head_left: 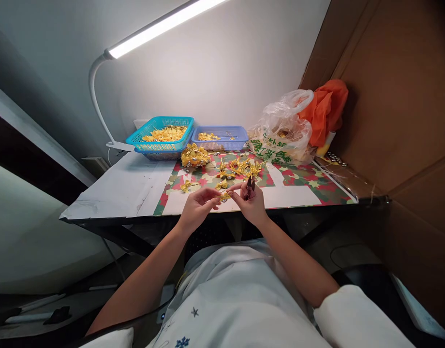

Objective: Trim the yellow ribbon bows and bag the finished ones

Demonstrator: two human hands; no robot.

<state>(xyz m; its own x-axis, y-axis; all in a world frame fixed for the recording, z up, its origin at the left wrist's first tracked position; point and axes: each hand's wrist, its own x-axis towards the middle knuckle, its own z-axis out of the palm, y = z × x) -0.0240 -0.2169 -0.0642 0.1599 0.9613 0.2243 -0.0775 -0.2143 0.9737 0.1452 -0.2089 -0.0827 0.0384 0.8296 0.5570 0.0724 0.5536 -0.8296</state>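
Observation:
My left hand (199,205) is closed in a pinch on one end of a small yellow ribbon bow (225,197), just over the table's front edge. The thumb and forefinger of my right hand (252,203) pinch the bow's other end. Tucked in that same hand is a dark hand tool (249,186) with two points facing up; whether it is snips or pliers I cannot tell. Close behind my fingers lies another yellow bow (221,184), and one more yellow bow (188,185) is to the left. Farther back is a loose pile of yellow bows (246,167) with thin stems.
A bundle of yellow bows (195,155) sits before a turquoise basket (135,138) and a purple basket (240,131), both holding yellow pieces. A plastic bag (276,140) and orange cloth (326,108) stand right, by a cardboard wall (400,111). A lamp (164,29) hangs above.

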